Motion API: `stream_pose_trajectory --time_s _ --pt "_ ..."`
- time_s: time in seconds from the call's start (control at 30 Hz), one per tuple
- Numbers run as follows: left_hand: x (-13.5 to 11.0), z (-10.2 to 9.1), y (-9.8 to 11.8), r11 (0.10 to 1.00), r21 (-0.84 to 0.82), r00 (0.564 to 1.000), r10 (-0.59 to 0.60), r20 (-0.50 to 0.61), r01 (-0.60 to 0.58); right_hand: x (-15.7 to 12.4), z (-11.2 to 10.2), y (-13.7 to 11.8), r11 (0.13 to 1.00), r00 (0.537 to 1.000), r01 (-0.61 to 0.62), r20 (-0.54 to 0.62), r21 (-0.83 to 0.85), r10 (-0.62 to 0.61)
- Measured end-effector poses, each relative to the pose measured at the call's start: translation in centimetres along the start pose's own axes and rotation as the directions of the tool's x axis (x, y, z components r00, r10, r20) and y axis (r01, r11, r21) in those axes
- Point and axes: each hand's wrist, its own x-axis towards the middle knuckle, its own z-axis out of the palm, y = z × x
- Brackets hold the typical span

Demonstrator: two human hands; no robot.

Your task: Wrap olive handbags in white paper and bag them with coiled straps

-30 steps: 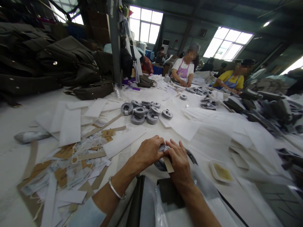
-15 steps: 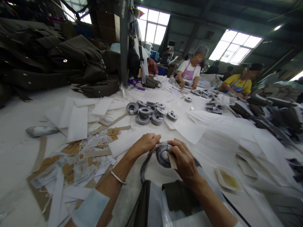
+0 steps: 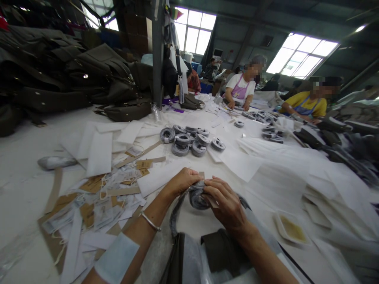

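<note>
In front of me is a grey coiled strap point(image 3: 197, 199), covered in clear film. My right hand point(image 3: 223, 201) grips the coil's right side, and a beige strip point(image 3: 213, 202) shows under its fingers. At the coil's top left, my left hand point(image 3: 185, 180) is closed in a pinch. A short beige end pokes up between the two hands; whether it belongs to the same strip I cannot tell. From the coil a film-covered length of strap hangs down to the left, toward a dark olive bag point(image 3: 220, 248) partly covered by white sheet and plastic.
Several finished coils point(image 3: 182, 139) lie just beyond my hands. Paper tags point(image 3: 94, 209) and white foam sheets point(image 3: 100, 154) spread to the left. A shallow tray point(image 3: 291, 227) with yellowish contents sits at right. Dark bags point(image 3: 112, 75) are heaped back left; two co-workers point(image 3: 241, 88) sit across the table.
My right fingers have moved over the top of the coil, and the beige end now stands up between my hands. The coil has tilted and its opening shows less. The view has shifted slightly.
</note>
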Motion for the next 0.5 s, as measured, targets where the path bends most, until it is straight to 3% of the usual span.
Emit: stream_pose_trajectory --time_s 0.27,0.5 --pt "-0.4 -0.3 0.8 0.951 0.282 0.986 0.149 -0.073 -0.123 0.1 -0.1 0.5 0.996 0.998 -0.035 0.049 0.082 0.031" --pt "-1.5 1.0 1.9 0.825 0.469 0.948 0.299 0.111 -0.315 0.5 -0.9 0.9 0.980 0.991 -0.135 -0.005 0.147 0.137"
